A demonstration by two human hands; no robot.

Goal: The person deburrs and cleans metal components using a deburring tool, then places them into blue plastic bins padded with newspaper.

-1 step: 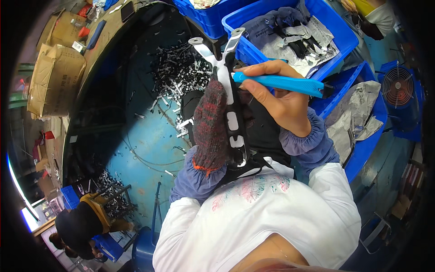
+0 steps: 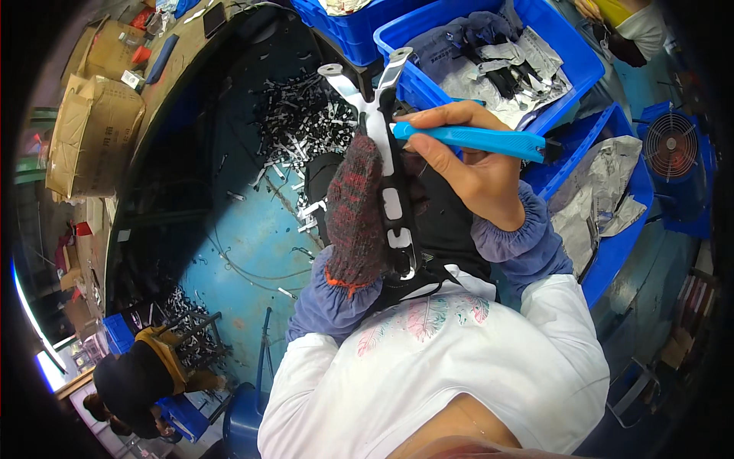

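Left hand, in a dark red-and-grey knit glove: fingers clamped on the Y-shaped part, mostly along its left side; individual fingertips hard to make out from where I stand. Part is black with white and shiny patches, held above the worker's dark-clothed lap, forked end pointing away from the body, lower end near the white shirt. Right hand, bare: thumb and forefinger clamped on the front of a blue cutter, which lies crosswise with its tip at the right edge of the stem, below the fork; I cannot tell whether the blade touches. Purple-blue sleeve covers on both forearms. Black and white scraps pile on the blue floor beyond the left hand. Upper right, a blue crate holds paper and dark pieces; a second crate, paper-lined, stands beside the right arm, near a round fan. Co-worker bends, lower left.
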